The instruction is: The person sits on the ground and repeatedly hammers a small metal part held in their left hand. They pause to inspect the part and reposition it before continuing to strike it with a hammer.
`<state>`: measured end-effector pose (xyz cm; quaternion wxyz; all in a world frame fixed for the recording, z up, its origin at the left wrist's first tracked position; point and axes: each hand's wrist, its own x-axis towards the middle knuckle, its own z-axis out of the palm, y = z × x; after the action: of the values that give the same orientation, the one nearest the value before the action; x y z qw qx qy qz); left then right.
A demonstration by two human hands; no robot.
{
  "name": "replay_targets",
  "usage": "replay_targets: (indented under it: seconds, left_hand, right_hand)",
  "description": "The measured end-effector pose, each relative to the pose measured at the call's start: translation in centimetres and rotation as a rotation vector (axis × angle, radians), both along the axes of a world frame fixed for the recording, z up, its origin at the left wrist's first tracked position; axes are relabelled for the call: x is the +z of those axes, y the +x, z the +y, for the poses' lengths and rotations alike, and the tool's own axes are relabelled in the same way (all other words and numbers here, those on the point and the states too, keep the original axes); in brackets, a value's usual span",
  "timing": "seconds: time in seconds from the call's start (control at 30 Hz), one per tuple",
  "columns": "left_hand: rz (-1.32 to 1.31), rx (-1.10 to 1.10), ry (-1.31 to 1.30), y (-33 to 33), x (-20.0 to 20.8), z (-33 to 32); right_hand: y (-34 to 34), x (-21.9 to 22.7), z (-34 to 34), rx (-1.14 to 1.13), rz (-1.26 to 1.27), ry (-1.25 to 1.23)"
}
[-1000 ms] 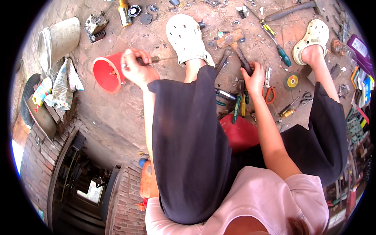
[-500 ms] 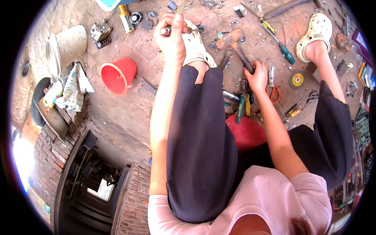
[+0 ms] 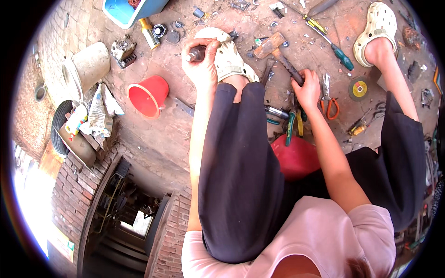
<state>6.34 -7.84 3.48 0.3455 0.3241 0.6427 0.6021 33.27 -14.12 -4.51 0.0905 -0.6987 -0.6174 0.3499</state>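
Observation:
My left hand (image 3: 200,69), beside the left cream clog (image 3: 230,62), is closed round a short rod-like tool (image 3: 196,53) with a dark grip and a pale butt end; its far end is hidden. Wrapped round the dark handle of a hammer (image 3: 288,66) is my right hand (image 3: 307,91). The hammer's tan, worn head (image 3: 270,45) rests low over the brick floor, right of that clog. Near my right hand lie orange-handled scissors (image 3: 332,109) and green-handled pliers (image 3: 290,129).
To the left stand a red bucket (image 3: 149,96), a whitish bucket (image 3: 92,67) and a greasy metal part (image 3: 123,50). A blue basin (image 3: 124,14) is at the top. A teal-handled screwdriver (image 3: 342,56) and a cutting disc (image 3: 359,88) lie right, among scattered scraps.
The view has shifted, bringing more of the blue basin in. In my left hand the tool has tilted, its butt end now facing up toward me. My right hand keeps its grip on the hammer.

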Motion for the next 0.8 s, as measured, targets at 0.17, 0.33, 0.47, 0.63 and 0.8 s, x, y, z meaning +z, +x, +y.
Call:
replay_targets:
  seconds: [0.17,0.33,0.47,0.63,0.8]
  left_hand:
    - [0.028,0.051,0.04,0.8,0.3,1.5]
    - [0.033,0.085,0.013,0.4,-0.3,1.5]
    - [-0.011,0.032,0.038,0.9,-0.1,1.4]
    - [0.092,-0.007,0.038,0.2,0.7,1.8]
    - [0.046,-0.001,0.144,0.4,-0.1,1.3]
  right_hand:
    - [-0.1,0.2,0.0,0.004,0.002,-0.01]
    - [-0.2,0.1,-0.2,0.01,0.012,-0.008]
    - [-0.1,-0.1,-0.2,0.006,0.003,0.007]
    - [-0.2,0.1,-0.2,0.001,0.003,0.002]
    - [-0.3,-0.1,-0.3,0.01,-0.008,0.012]
